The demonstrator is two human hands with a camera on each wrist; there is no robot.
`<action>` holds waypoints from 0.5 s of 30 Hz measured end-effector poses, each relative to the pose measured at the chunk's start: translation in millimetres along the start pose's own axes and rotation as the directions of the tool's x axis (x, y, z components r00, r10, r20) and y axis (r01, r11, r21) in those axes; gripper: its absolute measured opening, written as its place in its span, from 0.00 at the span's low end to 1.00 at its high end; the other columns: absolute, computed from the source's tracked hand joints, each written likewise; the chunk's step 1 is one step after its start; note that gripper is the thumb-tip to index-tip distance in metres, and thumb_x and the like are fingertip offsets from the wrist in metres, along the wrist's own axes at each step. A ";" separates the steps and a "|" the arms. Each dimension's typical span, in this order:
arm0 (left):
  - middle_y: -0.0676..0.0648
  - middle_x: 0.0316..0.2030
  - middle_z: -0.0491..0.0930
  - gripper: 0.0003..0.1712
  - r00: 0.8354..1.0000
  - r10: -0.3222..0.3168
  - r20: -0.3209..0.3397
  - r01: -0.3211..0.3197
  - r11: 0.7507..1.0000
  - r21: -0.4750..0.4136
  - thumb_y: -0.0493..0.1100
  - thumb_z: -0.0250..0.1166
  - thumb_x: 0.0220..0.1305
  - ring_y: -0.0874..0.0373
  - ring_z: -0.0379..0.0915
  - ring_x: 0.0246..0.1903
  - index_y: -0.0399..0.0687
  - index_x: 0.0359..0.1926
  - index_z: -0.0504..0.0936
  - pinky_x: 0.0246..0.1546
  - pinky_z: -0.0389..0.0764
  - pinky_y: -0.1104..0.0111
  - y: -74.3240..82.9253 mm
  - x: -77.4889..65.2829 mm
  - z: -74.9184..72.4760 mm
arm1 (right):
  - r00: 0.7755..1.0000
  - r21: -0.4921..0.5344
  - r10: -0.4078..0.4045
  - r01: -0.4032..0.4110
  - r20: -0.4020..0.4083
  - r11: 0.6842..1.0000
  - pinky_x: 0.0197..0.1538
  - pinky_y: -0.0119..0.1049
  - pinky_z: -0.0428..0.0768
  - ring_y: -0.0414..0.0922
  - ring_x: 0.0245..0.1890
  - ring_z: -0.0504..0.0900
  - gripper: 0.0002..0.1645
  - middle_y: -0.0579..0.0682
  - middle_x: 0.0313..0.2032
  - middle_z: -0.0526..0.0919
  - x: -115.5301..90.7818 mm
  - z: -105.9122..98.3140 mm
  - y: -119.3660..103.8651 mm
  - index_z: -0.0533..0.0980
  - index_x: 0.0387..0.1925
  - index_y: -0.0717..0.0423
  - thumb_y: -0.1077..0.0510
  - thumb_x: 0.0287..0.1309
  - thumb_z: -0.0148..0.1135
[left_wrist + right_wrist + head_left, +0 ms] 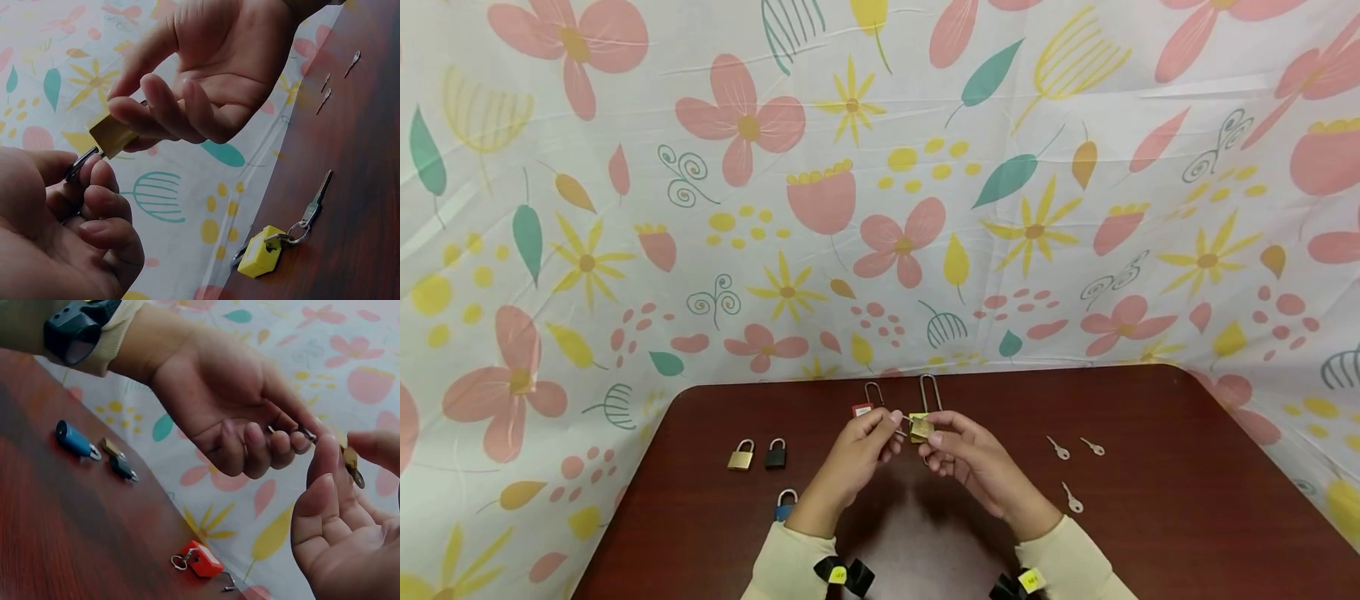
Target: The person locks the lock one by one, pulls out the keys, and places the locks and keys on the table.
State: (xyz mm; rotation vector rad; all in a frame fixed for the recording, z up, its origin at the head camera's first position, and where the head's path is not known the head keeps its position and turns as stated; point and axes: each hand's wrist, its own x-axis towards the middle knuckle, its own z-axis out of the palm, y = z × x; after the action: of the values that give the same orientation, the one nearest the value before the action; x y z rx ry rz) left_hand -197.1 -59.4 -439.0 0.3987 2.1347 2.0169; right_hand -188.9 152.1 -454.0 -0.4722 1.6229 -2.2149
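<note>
A small brass padlock (921,429) is held in the air between both hands. My left hand (865,446) pinches its metal shackle between thumb and fingers, seen closely in the left wrist view. On the other side, my right hand (973,467) grips the brass body (114,137) with thumb and fingertips. In the right wrist view a brass piece with a dark rounded end (354,469) sticks out by the right fingers; whether it is a key I cannot tell. Behind the hands lie a red padlock (862,410) and a yellow padlock (259,255) with a key on its ring.
On the left of the dark wooden table (685,517) stand another brass padlock (741,457), a black padlock (776,456) and a blue padlock (784,507), partly behind the left forearm. Three loose keys (1072,500) lie to the right. A flowered cloth (880,208) hangs behind the table.
</note>
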 end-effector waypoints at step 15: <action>0.50 0.24 0.74 0.29 0.998 0.011 -0.069 0.002 0.984 0.176 0.55 0.47 0.80 0.62 0.70 0.26 0.34 0.34 0.77 0.32 0.75 0.70 0.7 -1.1 9.6 | 0.977 -0.296 -0.169 0.124 -0.133 0.947 0.38 0.35 0.85 0.38 0.32 0.84 0.25 0.46 0.36 0.85 0.4 12.1 4.5 0.66 0.63 0.66 0.62 0.70 0.58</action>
State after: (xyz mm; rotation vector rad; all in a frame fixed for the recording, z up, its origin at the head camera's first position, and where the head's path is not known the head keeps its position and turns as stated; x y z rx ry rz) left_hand -193.1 -50.6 -439.0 0.3633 2.3649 1.8770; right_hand -183.3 140.5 -454.8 -0.5220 2.0700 -2.1760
